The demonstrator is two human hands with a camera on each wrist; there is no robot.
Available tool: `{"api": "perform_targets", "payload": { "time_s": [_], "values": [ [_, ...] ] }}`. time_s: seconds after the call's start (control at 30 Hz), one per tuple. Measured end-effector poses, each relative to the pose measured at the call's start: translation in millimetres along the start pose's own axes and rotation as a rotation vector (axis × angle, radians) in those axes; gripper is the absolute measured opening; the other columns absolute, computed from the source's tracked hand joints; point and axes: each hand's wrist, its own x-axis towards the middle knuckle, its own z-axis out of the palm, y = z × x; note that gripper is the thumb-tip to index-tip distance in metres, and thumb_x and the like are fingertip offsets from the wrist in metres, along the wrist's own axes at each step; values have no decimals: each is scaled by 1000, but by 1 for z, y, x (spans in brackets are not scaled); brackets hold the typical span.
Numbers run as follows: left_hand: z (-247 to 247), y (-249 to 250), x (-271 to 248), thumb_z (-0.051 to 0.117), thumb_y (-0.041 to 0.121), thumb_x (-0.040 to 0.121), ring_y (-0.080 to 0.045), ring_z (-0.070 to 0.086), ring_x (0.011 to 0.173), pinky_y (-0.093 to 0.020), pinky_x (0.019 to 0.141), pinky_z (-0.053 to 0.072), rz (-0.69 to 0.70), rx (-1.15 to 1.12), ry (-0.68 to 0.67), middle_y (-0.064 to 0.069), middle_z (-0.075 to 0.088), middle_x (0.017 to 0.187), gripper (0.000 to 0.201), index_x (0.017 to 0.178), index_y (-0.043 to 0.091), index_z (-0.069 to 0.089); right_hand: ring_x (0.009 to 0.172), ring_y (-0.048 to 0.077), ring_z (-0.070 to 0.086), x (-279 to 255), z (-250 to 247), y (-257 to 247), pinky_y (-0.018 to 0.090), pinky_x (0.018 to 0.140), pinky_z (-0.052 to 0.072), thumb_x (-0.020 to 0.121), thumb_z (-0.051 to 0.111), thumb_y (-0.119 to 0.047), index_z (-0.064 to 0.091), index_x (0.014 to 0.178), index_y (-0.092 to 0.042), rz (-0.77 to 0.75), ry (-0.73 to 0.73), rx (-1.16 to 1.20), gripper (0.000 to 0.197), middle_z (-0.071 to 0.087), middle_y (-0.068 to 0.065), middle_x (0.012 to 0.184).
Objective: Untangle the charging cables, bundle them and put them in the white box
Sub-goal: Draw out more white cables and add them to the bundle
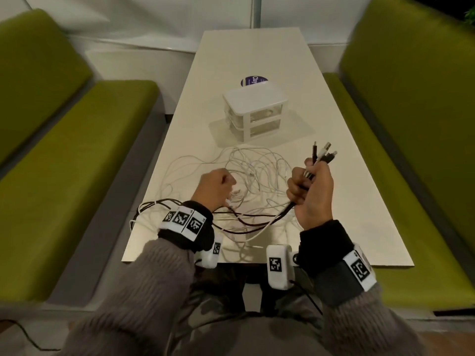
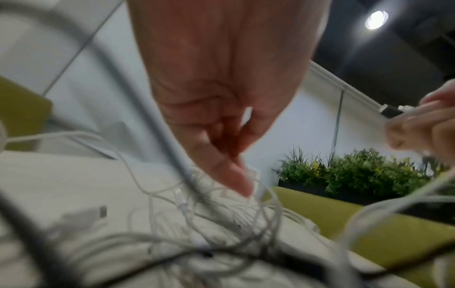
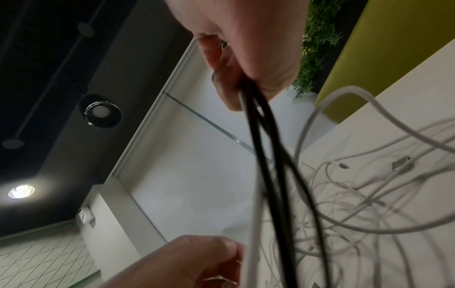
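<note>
Gathering plug ends (image 1: 324, 153) upright in right hand (image 1: 312, 191), fist clamped round them, so cables (image 1: 253, 170) hang free; left hand (image 1: 215, 187) pinches white strand from tabletop (image 1: 334, 140) tangle.

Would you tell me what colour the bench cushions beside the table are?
Olive green; the bench cushions flank the white table, clearest in the head view.

**Booth with green benches**

Long white table (image 1: 334, 140) between two olive-green upholstered benches (image 1: 401, 129) — white wall panels (image 1: 144, 19) behind. Dark ceiling (image 3: 49, 58) overhead with round recessed lights (image 3: 21, 191), one lit. Leafy green plants (image 2: 357, 171) beyond one bench back.
</note>
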Motion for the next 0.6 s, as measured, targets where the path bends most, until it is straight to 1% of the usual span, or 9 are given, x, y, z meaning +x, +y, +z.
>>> {"api": "perform_targets", "payload": {
  "time_s": [0.03,0.1,0.17,0.2,0.27,0.37,0.43,0.5,0.6],
  "values": [
    [-4,-2,8,42,5,92,-21,60,59,-34,54,57,-19,99,59,-8,58,74,20,86,4,61,35,4,12,1,1,2,19,41,4,88,24,-8,25,71,-22,-3,-4,-5,22,21,-10,44],
    [-9,-7,19,43,3,90,-28,66,69,-39,63,59,-38,304,40,-9,61,83,21,88,3,64,35,4,12,4,0,3,18,41,4,85,22,-4,26,73,-22,-18,2,-37,21,21,-10,44],
    [-9,-9,22,48,3,88,-28,64,85,-32,72,53,8,454,-47,-7,59,92,18,92,5,65,35,5,13,7,-3,2,17,42,4,85,22,-3,28,74,-21,-40,34,-52,22,21,-10,45],
    [-6,-8,21,52,4,87,-25,61,89,-27,73,47,58,502,-84,-4,57,92,14,93,5,65,35,5,13,8,-6,1,17,42,5,86,23,-3,29,75,-21,-50,63,-45,22,22,-10,45],
    [1,-4,17,58,10,83,-21,58,88,-25,72,41,145,536,-157,0,56,89,10,91,10,64,36,5,14,9,-15,-1,15,40,6,87,23,-4,31,76,-20,-73,136,-7,22,22,-9,47],
    [14,6,14,55,22,84,-19,54,88,-30,78,44,138,760,-447,1,58,97,12,96,19,59,37,6,14,11,-26,-3,15,39,8,85,24,-4,30,74,-21,-108,226,45,22,22,-9,49],
    [22,10,15,48,24,90,-23,53,91,-32,80,42,94,865,-582,-3,59,109,19,107,17,55,38,6,13,12,-31,-3,15,38,9,85,24,-4,30,73,-21,-114,248,60,22,21,-8,50],
    [26,11,20,48,25,91,-27,55,97,-33,83,43,61,833,-585,-7,58,114,26,115,16,51,38,6,13,14,-33,-4,15,38,9,85,23,-4,30,72,-21,-113,254,64,23,21,-8,50],
    [28,12,37,57,27,87,-27,55,98,-32,83,43,46,747,-517,-9,57,115,36,120,16,45,37,7,14,18,-35,-6,16,39,9,86,23,-4,31,73,-20,-123,260,68,22,21,-8,49]
  ]
}}
